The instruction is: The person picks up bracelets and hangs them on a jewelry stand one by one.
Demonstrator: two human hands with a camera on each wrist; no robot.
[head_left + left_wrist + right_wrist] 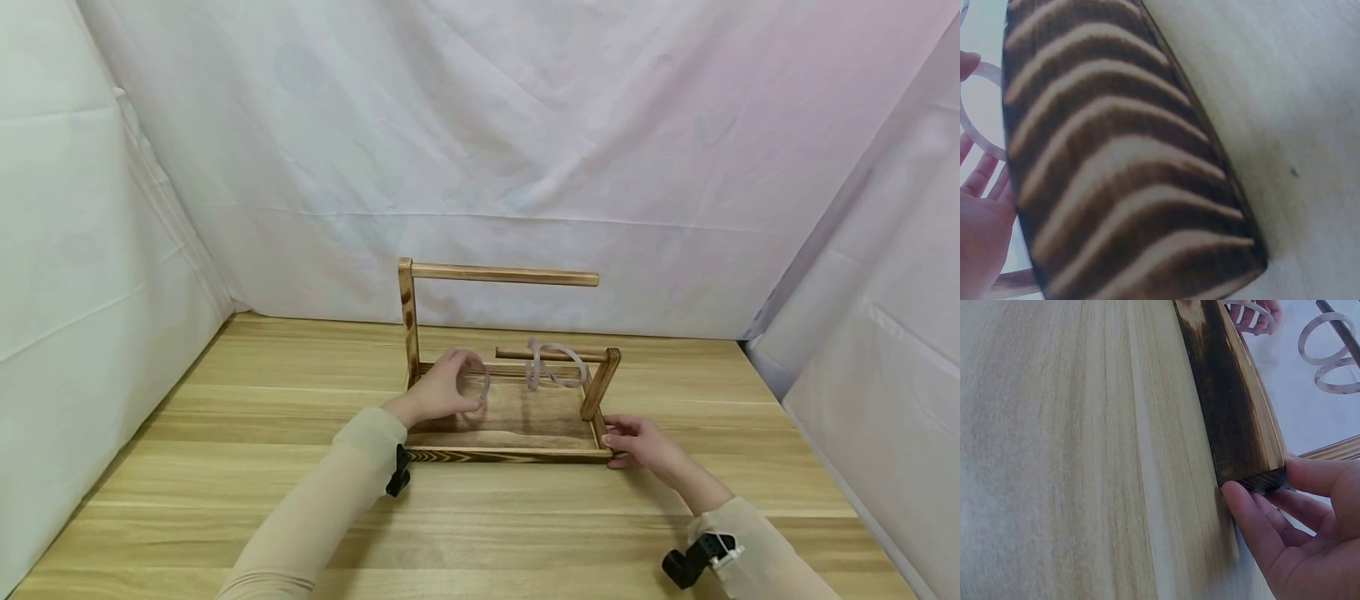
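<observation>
A wooden display stand with a shallow tray base and two horizontal bars sits on the table. My left hand holds a translucent pale bangle upright over the tray, thumb and fingers around its rim. Two similar bangles, one nearer the bar's free end and one beside it, hang on the lower bar. At the tray's front right corner, my right hand grips the frame; its thumb and fingers pinch the dark corner in the right wrist view.
The taller post rises at the stand's left and carries the upper bar, whose right end is free. A shorter post stands on the right. White cloth hangs behind and at both sides of the wood-grain table.
</observation>
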